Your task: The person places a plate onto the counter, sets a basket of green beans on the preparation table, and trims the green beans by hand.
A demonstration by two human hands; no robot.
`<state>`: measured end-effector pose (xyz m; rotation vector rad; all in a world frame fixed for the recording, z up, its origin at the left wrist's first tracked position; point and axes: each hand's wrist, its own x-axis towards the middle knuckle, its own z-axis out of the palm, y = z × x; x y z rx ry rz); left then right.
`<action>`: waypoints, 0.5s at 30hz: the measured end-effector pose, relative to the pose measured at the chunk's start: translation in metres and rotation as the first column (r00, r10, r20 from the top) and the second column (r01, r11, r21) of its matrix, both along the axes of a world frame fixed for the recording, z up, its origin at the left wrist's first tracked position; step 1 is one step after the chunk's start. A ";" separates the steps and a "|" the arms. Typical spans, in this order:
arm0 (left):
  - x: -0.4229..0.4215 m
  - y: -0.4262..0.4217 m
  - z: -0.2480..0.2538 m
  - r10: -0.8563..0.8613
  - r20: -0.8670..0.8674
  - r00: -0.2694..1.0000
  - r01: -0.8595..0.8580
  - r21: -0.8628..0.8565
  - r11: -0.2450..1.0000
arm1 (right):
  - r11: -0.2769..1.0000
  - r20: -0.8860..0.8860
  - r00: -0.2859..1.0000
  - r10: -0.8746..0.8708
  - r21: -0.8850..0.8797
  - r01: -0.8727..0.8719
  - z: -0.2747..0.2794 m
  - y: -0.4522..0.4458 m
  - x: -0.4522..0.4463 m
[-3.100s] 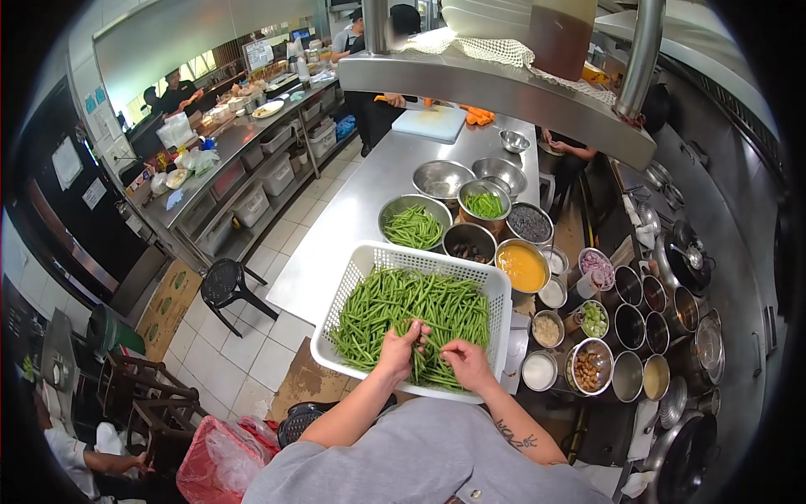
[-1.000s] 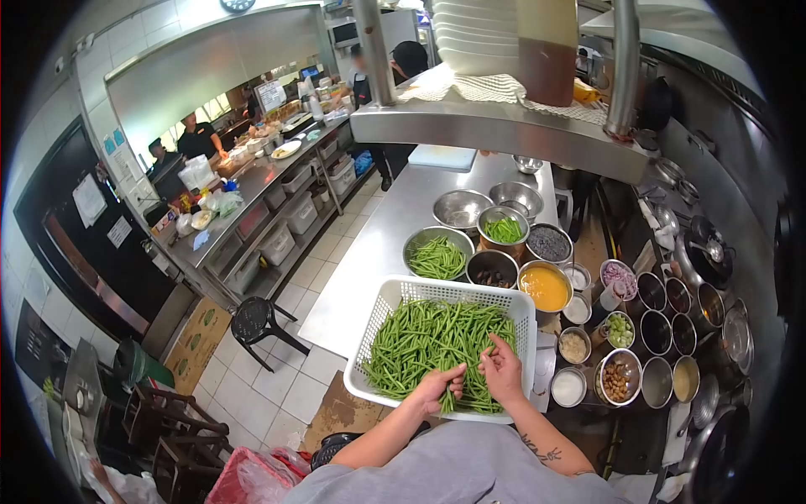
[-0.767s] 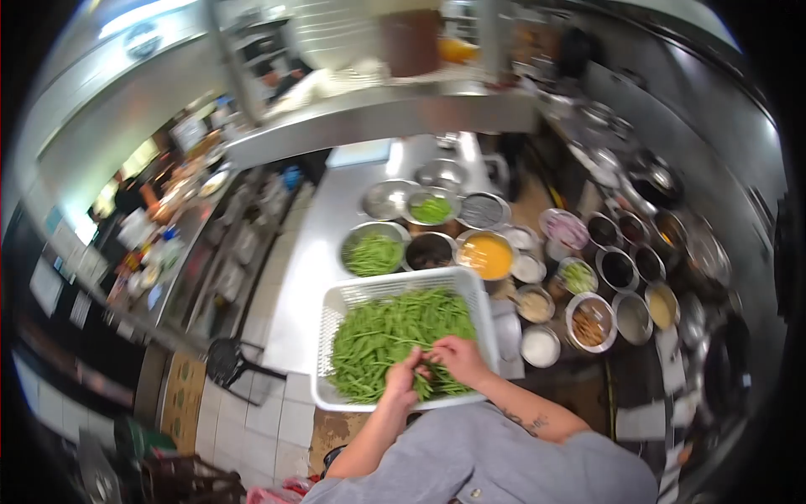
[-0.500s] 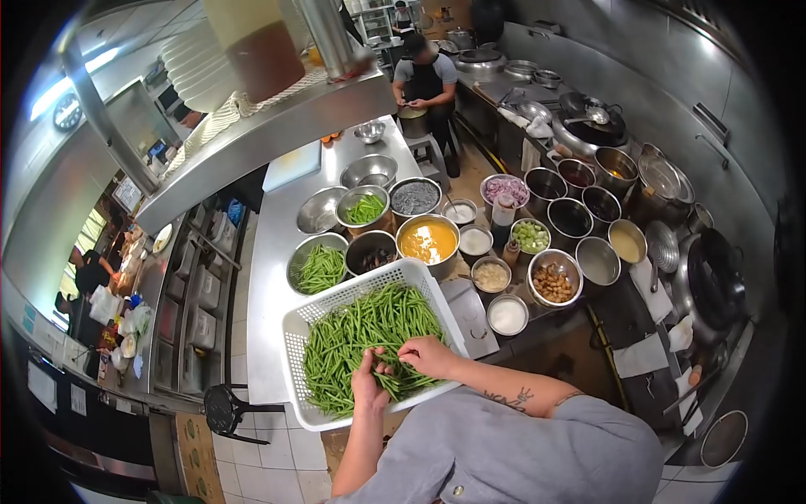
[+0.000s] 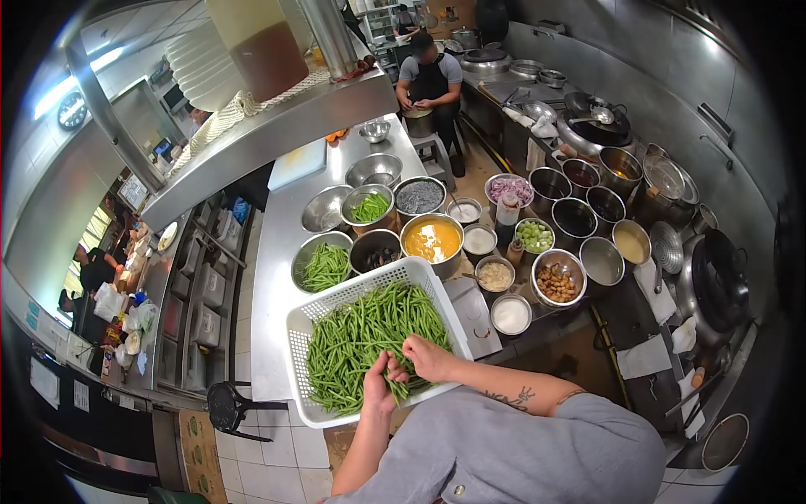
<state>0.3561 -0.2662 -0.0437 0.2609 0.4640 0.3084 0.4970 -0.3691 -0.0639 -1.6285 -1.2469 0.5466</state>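
Note:
A white perforated basket (image 5: 298, 336) full of long green beans (image 5: 353, 336) sits at the near end of the steel table. Over its near side, my left hand (image 5: 382, 382) is closed around a few green beans, whose ends poke out beside the fingers. My right hand (image 5: 428, 357) is just to the right, its fingers pinched at the same beans. The fingertips of both hands are partly hidden, so the exact grip on each bean is unclear.
Beyond the basket stand a bowl of cut green beans (image 5: 326, 267), a pot of orange-yellow liquid (image 5: 432, 239) and a bowl of brown fried pieces (image 5: 558, 280). Woks (image 5: 714, 290) line the right side. A black stool (image 5: 227, 406) stands left; a seated person (image 5: 430, 80) works farther back.
My left hand has moved slightly up and right, and its fingers have curled more. My right hand has stayed close beside it. The whole view has shifted a little.

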 end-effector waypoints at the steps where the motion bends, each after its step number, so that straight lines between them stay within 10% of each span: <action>1: 0.001 -0.003 0.004 0.020 -0.038 0.999 -0.019 0.034 0.999 | 1.000 0.001 1.000 0.007 -0.027 -0.007 0.002 -0.001 0.001; 8: 0.004 0.010 0.004 0.287 -0.193 0.938 -0.240 0.234 0.942 | 0.966 0.031 0.969 0.245 0.081 -0.247 0.020 -0.010 -0.007; 11: 0.002 0.013 0.005 0.126 -0.240 0.963 -0.053 0.288 0.956 | 0.944 0.166 0.985 0.041 0.318 -0.093 0.026 0.001 -0.011; 15: 0.003 0.005 0.019 0.075 -0.439 0.896 0.202 0.550 0.810 | 0.983 0.149 0.985 -0.092 0.174 0.065 0.042 -0.001 0.007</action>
